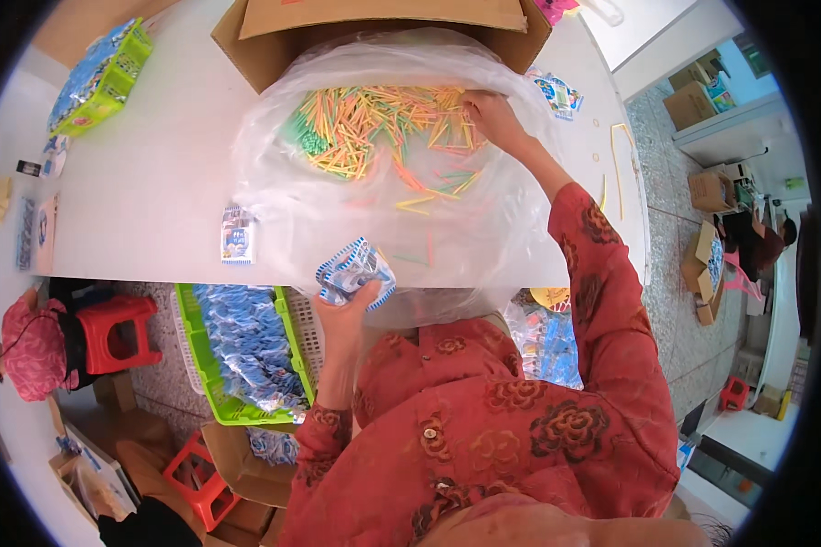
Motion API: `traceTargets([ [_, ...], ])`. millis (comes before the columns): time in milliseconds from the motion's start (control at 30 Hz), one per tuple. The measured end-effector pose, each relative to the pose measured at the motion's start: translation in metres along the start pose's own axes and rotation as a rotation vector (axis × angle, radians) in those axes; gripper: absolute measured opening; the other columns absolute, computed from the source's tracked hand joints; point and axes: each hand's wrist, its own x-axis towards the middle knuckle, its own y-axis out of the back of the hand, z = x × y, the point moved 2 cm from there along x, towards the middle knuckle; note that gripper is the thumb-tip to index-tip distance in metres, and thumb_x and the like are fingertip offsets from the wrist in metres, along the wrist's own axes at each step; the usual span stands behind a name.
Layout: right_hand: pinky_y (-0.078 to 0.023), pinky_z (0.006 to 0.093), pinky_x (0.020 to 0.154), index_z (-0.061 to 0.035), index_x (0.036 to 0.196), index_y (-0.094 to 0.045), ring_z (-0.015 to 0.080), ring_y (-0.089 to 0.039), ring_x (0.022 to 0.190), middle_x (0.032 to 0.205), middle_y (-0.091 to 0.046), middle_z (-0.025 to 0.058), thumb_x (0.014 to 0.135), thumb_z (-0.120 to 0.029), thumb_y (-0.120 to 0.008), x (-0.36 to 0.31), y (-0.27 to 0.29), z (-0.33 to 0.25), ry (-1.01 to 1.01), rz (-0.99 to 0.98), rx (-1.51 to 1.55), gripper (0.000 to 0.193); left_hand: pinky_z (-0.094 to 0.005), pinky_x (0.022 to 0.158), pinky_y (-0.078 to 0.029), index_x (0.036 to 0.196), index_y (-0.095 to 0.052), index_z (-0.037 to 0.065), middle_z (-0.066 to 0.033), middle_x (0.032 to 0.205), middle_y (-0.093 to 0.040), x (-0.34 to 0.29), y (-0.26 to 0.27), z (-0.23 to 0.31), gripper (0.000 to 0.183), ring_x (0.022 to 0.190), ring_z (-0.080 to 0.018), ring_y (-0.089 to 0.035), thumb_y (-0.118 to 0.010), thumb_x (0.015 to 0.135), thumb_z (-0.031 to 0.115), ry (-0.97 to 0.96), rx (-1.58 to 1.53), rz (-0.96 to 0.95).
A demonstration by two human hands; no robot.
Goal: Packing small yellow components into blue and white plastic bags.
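Observation:
My left hand (345, 314) is closed round the lower part of a small blue-and-white plastic packet (354, 270), held upright just over the table's near edge. My right hand (494, 120) reaches far forward to the right end of a pile of short thin sticks (347, 128) in yellow, green, orange and pink. Its fingers are curled down at the sticks, and what they pinch is too small to tell. The pile lies on a clear plastic bag (274, 173) spread over the table. A few loose sticks (415, 202) lie nearer to me.
Behind the bag stands an open cardboard box (383, 20). One packet (238, 235) lies left on the white table (155, 201), others (556, 95) at the right. Below is a green crate (214, 387) of blue packets. Another green basket (109, 91) stands far left. People sit further off.

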Motion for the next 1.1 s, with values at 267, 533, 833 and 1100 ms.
traceTargets([
  [267,-0.046,0.0429,0.078,-0.0142,0.120,-0.051,0.0351,-0.057,0.093,0.108,-0.057,0.0170,0.084,-0.006,-0.041,0.023,-0.020,0.019,0.022,-0.386,-0.428,0.038,-0.0259,0.074,-0.049,0.101,-0.060,-0.002,-0.0058,0.091,-0.064,0.007,-0.006,0.005,0.035,0.079,-0.0117,-0.060,-0.071,0.068,-0.004,-0.019,-0.037,0.011],
  [533,-0.046,0.0357,0.083,-0.0057,0.110,-0.048,0.0260,-0.055,0.095,0.111,-0.055,0.0080,0.081,-0.009,-0.043,0.036,-0.023,0.038,0.494,0.002,-0.662,0.030,-0.0258,0.075,-0.048,0.103,-0.060,-0.001,-0.0051,0.092,-0.064,0.012,-0.004,-0.003,0.037,0.080,-0.0114,-0.060,-0.071,0.068,-0.003,-0.022,-0.100,-0.016],
  [833,-0.045,0.0313,0.085,-0.0018,0.102,-0.048,0.0218,-0.055,0.094,0.098,-0.055,0.0077,0.082,-0.009,-0.040,0.033,-0.034,0.040,0.700,-0.125,-1.066,0.023,-0.0295,0.082,-0.047,0.111,-0.050,0.001,-0.0080,0.103,-0.057,0.009,-0.008,-0.001,0.049,0.091,-0.0168,-0.057,-0.067,0.066,-0.010,0.068,0.012,0.024],
  [1100,-0.043,0.0306,0.087,-0.0040,0.098,-0.049,0.0186,-0.056,0.095,0.098,-0.058,0.0061,0.079,-0.011,-0.043,0.033,-0.034,0.025,0.750,-0.165,-1.240,0.021,-0.0278,0.078,-0.048,0.107,-0.054,0.000,-0.0070,0.097,-0.060,0.006,-0.005,-0.004,0.042,0.086,-0.0147,-0.059,-0.068,0.068,-0.005,0.025,0.018,0.022],
])
